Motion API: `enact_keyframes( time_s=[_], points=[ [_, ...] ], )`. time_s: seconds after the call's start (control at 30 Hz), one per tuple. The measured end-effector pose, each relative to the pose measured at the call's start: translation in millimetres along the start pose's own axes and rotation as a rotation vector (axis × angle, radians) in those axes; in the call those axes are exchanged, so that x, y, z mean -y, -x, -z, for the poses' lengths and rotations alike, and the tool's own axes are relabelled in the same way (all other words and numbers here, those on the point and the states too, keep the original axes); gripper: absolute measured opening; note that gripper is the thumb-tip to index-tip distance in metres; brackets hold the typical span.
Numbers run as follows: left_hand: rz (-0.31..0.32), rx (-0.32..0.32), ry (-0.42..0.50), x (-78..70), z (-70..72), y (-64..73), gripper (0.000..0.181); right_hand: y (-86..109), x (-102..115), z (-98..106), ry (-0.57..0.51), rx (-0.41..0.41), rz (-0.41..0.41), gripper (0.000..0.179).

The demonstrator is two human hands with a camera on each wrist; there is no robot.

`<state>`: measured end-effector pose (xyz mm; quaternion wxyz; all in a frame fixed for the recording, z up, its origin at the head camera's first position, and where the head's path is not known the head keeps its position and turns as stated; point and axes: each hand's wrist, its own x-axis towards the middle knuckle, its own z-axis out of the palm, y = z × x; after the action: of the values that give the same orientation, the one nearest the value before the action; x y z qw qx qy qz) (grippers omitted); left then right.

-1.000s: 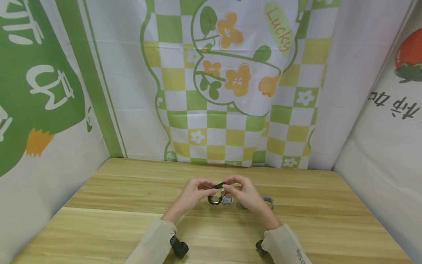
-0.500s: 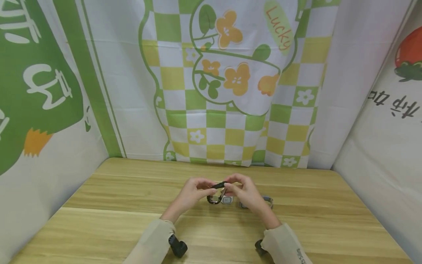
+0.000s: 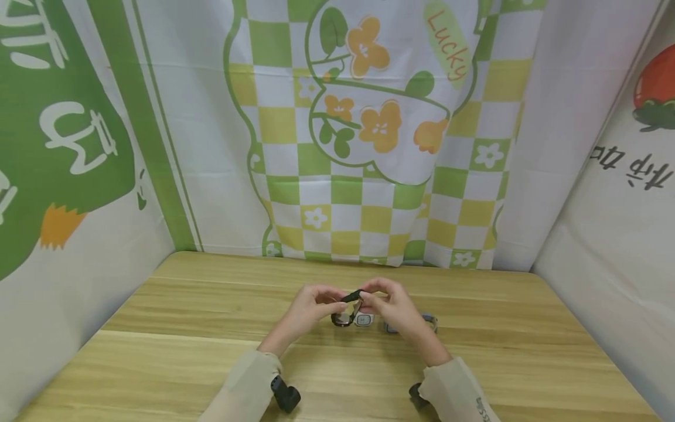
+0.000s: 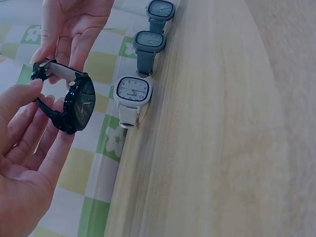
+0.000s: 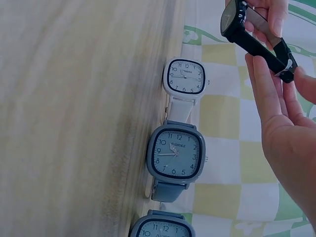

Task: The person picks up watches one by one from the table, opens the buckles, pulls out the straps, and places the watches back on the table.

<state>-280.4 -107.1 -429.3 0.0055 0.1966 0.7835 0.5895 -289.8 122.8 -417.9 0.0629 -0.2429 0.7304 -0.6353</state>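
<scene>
A black wristwatch [image 4: 83,104], its strap joined in a loop, is held up between both hands over the table. My left hand [image 3: 308,308] pinches one side of the strap between thumb and fingers. On the other side, my right hand [image 3: 390,305] grips the strap, its thumb close to the buckle [image 5: 287,69] in the right wrist view. The watch face hangs at the bottom of the loop in the head view. Just beyond it, a white watch [image 5: 185,77] stands on the table, partly covered by the right hand in the head view.
Two blue-grey watches, one nearer the white one [image 5: 176,152] and one farther along [image 4: 161,9], stand in a row with it. The wooden table [image 3: 211,363] ends at a checkered cloth [image 3: 345,205], with printed cloth walls on both sides.
Both hands keep their hold on the black watch in nearly the same place. The strap's right end sits slightly higher than a second ago.
</scene>
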Motion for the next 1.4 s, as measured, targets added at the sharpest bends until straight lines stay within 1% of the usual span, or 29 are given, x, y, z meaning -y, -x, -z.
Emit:
enact_keyframes(
  time_s=[0.17, 0.3, 0.47, 0.6, 0.7, 0.83, 1.17, 1.4],
  points=[
    [-0.006, -0.003, 0.01, 1.5, -0.5, 0.1, 0.018, 2.2, 0.8, 1.7, 0.013, 0.028, 0.007, 0.032],
    [-0.001, -0.005, 0.029, 1.8, -1.0, 0.2, 0.019, 2.6, 0.5, 1.9, 0.025, 0.03, 0.019, 0.036],
    [-0.004, -0.01, 0.053, 0.2, -2.2, 1.1, 0.021, 2.2, 1.3, 1.1, 0.024, 0.013, 0.02, 0.033],
    [-0.01, -0.03, 0.063, -1.5, -4.3, 1.7, 0.023, 2.2, 2.3, 0.7, 0.013, 0.008, 0.018, 0.032],
    [-0.012, -0.04, 0.09, -1.8, -6.2, 1.4, 0.024, 2.3, 3.1, 0.4, 0.01, 0.013, 0.02, 0.032],
    [-0.015, -0.035, 0.11, -2.1, -7.8, 1.5, 0.022, 2.0, 3.6, -0.4, 0.009, 0.013, 0.031, 0.029],
    [-0.03, -0.029, 0.004, -2.8, -8.0, 0.8, 0.018, 1.8, 2.9, -1.5, 0.026, 0.01, 0.034, 0.022],
    [-0.035, -0.027, -0.005, -3.4, -8.5, 0.1, 0.018, 2.2, 3.8, -1.4, 0.014, 0.003, 0.023, 0.022]
  ],
)
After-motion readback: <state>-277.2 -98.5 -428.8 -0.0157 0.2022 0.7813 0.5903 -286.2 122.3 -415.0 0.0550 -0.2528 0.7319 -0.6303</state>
